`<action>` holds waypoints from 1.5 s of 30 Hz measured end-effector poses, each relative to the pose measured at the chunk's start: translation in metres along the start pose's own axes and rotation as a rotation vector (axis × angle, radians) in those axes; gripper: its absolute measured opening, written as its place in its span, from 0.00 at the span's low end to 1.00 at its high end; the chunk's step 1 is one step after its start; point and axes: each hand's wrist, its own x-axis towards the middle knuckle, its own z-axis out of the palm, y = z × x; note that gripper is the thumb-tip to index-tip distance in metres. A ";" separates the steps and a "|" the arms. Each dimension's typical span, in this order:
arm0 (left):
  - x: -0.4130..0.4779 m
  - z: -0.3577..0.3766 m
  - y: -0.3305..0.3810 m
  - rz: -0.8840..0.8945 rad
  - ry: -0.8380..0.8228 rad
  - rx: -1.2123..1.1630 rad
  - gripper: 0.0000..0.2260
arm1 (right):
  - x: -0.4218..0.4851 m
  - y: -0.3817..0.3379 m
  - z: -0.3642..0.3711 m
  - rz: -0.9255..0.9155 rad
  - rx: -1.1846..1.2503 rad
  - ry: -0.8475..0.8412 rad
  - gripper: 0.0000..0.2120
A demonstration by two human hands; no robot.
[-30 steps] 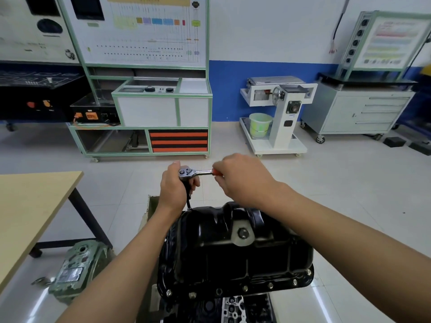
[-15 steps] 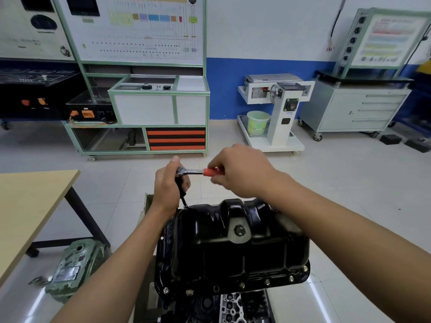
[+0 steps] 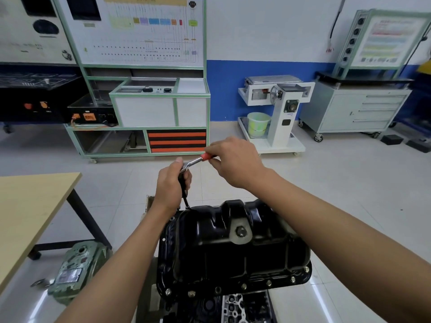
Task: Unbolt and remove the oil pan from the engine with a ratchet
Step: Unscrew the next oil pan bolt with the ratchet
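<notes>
Since a second ago the ratchet (image 3: 193, 162) handle has swung from lying level towards the right to slanting up and away, and the right hand (image 3: 235, 162) has gone with it.

Against the far wall stand one green-framed training board (image 3: 144, 89), one grey drawer cabinet (image 3: 354, 110) on castors and one white stand (image 3: 279, 117) with one pale green bucket (image 3: 257, 124) on its base. One wooden table (image 3: 30, 206) fills the left side, with one grey-green casting (image 3: 77, 269) on the floor beside its leg.

One black oil pan (image 3: 210, 257) sits upside on top of the engine (image 3: 233, 306), low in the middle of the view, bolted along its flange. Two hands work above its far left corner. The left hand (image 3: 171, 185) is wrapped round the ratchet's head and black extension, thumb on top. The right hand pinches the red grip. The extension's tip meets the far left flange. At least six bright bolt heads (image 3: 268, 282) line the near flange, and one drain plug (image 3: 241, 231) sits on top.
</notes>
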 end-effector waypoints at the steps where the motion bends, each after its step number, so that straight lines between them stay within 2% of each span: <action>1: -0.001 0.001 0.000 0.002 0.018 0.003 0.23 | -0.004 -0.001 -0.001 0.005 0.000 -0.006 0.10; 6: -0.001 0.008 0.001 -0.032 0.117 -0.011 0.23 | -0.028 -0.013 -0.012 0.018 -0.021 -0.058 0.12; 12: 0.003 0.009 0.002 -0.048 0.124 -0.070 0.23 | -0.051 -0.043 -0.027 0.017 0.099 -0.144 0.13; 17: 0.002 0.009 0.002 -0.021 0.101 -0.093 0.24 | -0.061 -0.060 -0.023 -0.015 0.185 -0.174 0.20; 21: -0.001 0.006 0.006 -0.028 0.013 0.003 0.24 | -0.056 -0.047 -0.026 0.034 0.218 -0.223 0.17; 26: -0.006 -0.001 0.012 0.013 -0.192 0.096 0.21 | -0.031 -0.005 -0.037 0.098 0.040 -0.286 0.06; 30: -0.009 0.008 0.014 0.037 -0.338 0.192 0.23 | -0.003 0.012 -0.022 0.119 0.007 -0.225 0.06; 34: -0.006 0.019 0.012 0.005 -0.397 0.124 0.21 | 0.017 0.008 0.000 0.044 -0.039 -0.141 0.09; 38: -0.001 0.019 0.002 -0.037 -0.345 0.028 0.22 | 0.018 0.004 0.008 -0.048 -0.019 -0.087 0.13; 42: 0.001 0.017 -0.001 -0.005 -0.199 0.031 0.26 | 0.003 0.006 0.006 -0.015 -0.046 -0.078 0.05; 45: 0.003 0.015 0.001 -0.020 -0.110 -0.011 0.24 | -0.014 -0.002 -0.010 0.039 -0.102 -0.138 0.06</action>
